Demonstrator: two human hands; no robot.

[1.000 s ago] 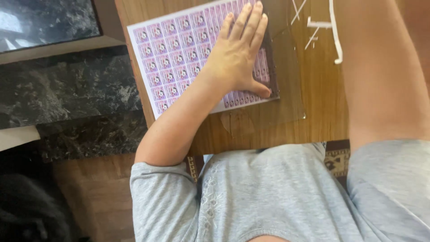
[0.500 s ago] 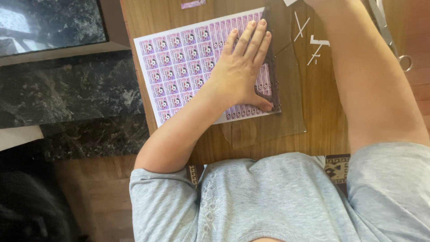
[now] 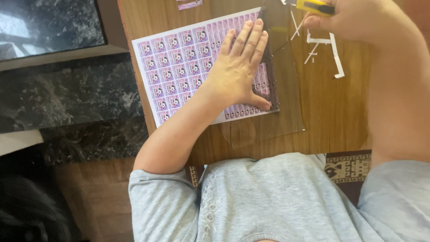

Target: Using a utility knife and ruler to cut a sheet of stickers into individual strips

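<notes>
A yellow utility knife was pinched in the right hand, fingers closed around its body at the top edge of the view, so the blade end couldn't really be made out. The left hand was laid flat with fingers spread together, pressed down on the sticker sheet, apparently so it was kept from sliding. A clear plastic ruler or guide was lying along the sheet's right side, partly pinned under that palm. Thin white paper offcuts were scattered just beside it on the wooden surface, near the knife hand.
</notes>
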